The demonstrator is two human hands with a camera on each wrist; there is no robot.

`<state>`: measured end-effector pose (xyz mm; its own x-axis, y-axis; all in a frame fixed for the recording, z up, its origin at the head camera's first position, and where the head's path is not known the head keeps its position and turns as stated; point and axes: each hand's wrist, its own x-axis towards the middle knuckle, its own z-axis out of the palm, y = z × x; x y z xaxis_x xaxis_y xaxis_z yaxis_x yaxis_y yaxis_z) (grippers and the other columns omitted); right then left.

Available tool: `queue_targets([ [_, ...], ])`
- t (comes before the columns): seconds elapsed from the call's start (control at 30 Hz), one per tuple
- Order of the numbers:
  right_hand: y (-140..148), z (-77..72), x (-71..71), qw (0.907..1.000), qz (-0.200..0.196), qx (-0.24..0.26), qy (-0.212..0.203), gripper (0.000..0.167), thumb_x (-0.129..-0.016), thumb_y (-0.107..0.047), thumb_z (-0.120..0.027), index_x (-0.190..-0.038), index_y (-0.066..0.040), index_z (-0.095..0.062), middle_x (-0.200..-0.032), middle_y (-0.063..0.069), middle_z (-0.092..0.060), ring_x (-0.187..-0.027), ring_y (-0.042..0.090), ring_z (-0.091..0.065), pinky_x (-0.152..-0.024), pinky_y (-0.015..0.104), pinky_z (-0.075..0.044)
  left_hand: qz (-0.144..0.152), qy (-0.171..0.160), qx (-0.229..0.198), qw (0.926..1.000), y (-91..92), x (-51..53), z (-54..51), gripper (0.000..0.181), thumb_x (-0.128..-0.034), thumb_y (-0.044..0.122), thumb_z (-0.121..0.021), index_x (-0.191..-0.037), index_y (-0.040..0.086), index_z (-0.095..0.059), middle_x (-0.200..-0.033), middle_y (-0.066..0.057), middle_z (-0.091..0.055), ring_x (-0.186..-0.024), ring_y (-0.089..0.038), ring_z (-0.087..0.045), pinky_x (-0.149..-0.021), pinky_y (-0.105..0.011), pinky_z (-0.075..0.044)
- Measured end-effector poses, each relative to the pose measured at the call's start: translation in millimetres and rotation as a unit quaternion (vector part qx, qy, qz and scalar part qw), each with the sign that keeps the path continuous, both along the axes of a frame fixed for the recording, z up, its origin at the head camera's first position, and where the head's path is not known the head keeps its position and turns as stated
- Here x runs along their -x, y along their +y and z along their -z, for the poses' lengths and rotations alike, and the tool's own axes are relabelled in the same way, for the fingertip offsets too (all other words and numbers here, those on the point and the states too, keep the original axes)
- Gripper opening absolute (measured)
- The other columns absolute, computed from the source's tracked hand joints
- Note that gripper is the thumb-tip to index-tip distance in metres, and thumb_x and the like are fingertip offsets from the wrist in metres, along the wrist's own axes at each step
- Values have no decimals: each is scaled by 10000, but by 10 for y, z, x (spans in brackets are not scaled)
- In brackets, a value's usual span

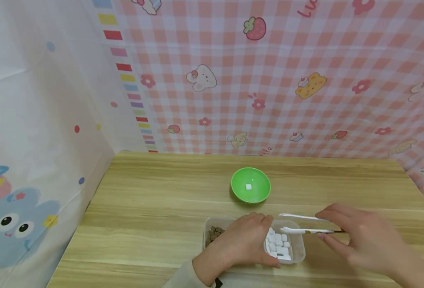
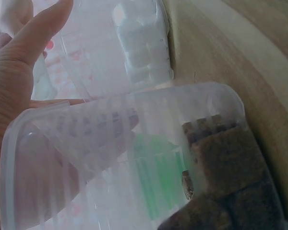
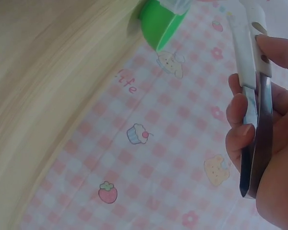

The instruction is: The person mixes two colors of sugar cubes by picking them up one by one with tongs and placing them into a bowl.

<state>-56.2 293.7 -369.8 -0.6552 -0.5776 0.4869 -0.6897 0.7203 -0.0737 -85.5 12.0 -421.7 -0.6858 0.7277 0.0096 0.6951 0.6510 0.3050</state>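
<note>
Across the middle of a clear plastic container (image 1: pixel 298 248) lies my left hand (image 1: pixel 240 240), thumb at the near rim and fingers over the far rim, gripping it. Brown cubes (image 1: pixel 215 233) sit in its left part, partly hidden by the hand; small white cubes (image 1: pixel 278 243) fill the right part. My right hand (image 1: pixel 366 236) holds white-tipped tongs (image 1: pixel 305 231) above the container's right end. The tongs' arms stand apart with nothing between the tips. In the right wrist view, fingers and thumb pinch the tongs (image 3: pixel 254 62) on both arms, which have metal handles.
Beyond the container stands a green bowl (image 1: pixel 260 194) with one white cube (image 1: pixel 248 187) inside. All of this rests on a wooden table (image 1: pixel 154 200). A pink checked cloth (image 1: pixel 226 100) hangs behind the table's far edge, and a white printed cloth (image 1: pixel 46 100) hangs at the left.
</note>
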Motion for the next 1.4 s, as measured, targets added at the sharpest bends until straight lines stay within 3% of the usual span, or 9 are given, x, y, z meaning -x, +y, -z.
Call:
queue_targets([
  [0.13,-59,41,-4,9997,-103,-175,118,594,-1051,-644,-387,-1020,-182,-760,-974,-132,-698,-728,12,-641,-572,242,-512,8,12,-15,10000,0,1,1,917,-705,653,-890,-1350,62,-616,-1094,46,-666,-1022,-78,-611,-931,-231,-513],
  [0.37,-146,92,-6,9988,-326,-363,43,617,-1061,-609,-327,-972,-183,-765,-938,-157,-665,-704,-31,-587,-526,207,-466,11,-8,-6,10000,3,9,-3,820,-691,655,-897,-1233,98,-634,-991,85,-625,-935,-60,-586,-866,-219,-510],
  [0.43,-158,98,3,9983,-458,-372,-30,556,-1062,-590,-388,-969,-191,-763,-932,-166,-651,-701,-52,-551,-519,191,-450,16,-5,-18,10000,3,12,-4,802,-689,653,-900,-1210,103,-635,-965,92,-611,-913,-58,-579,-849,-217,-508],
  [0.5,-171,101,11,9975,-581,-385,-109,329,-1007,-499,-627,-968,-201,-760,-922,-178,-634,-699,-73,-505,-511,172,-422,21,-14,-38,10000,2,15,-4,791,-688,650,-902,-1198,107,-636,-946,97,-600,-895,-57,-572,-830,-215,-505],
  [0.57,-185,105,17,9967,-667,-435,-138,204,-851,-370,-811,-962,-209,-755,-902,-189,-611,-691,-84,-468,-504,161,-399,27,-32,-49,10000,-1,17,-5,792,-689,648,-903,-1200,105,-636,-943,99,-596,-890,-56,-568,-822,-213,-502],
  [0.63,-206,112,22,9959,-735,-500,-144,326,-663,-260,-894,-951,-214,-749,-878,-188,-593,-679,-87,-452,-497,159,-386,27,-48,-44,10000,-5,16,-6,812,-692,649,-901,-1225,96,-636,-955,97,-600,-895,-57,-566,-827,-214,-500],
  [0.67,-219,117,23,9957,-750,-535,-131,375,-602,-232,-905,-942,-214,-746,-865,-185,-586,-669,-84,-447,-492,163,-382,27,-56,-38,10000,-6,16,-7,820,-694,649,-900,-1234,93,-635,-960,97,-600,-896,-57,-565,-827,-213,-499],
  [0.73,-243,129,26,9949,-788,-614,-106,379,-590,-232,-915,-925,-211,-740,-843,-176,-573,-651,-78,-442,-486,170,-382,22,-75,-32,10000,-8,15,-8,834,-697,650,-898,-1252,87,-633,-971,97,-604,-899,-56,-562,-826,-212,-497],
  [1.4,-368,173,40,9913,-376,-1258,19,256,-606,-146,-809,-701,-185,-575,-703,-133,-354,-578,6,-258,-440,202,-249,17,-66,-46,10000,-1,18,7,798,-693,656,-898,-1211,110,-633,-941,106,-587,-867,-52,-549,-784,-211,-494],
])
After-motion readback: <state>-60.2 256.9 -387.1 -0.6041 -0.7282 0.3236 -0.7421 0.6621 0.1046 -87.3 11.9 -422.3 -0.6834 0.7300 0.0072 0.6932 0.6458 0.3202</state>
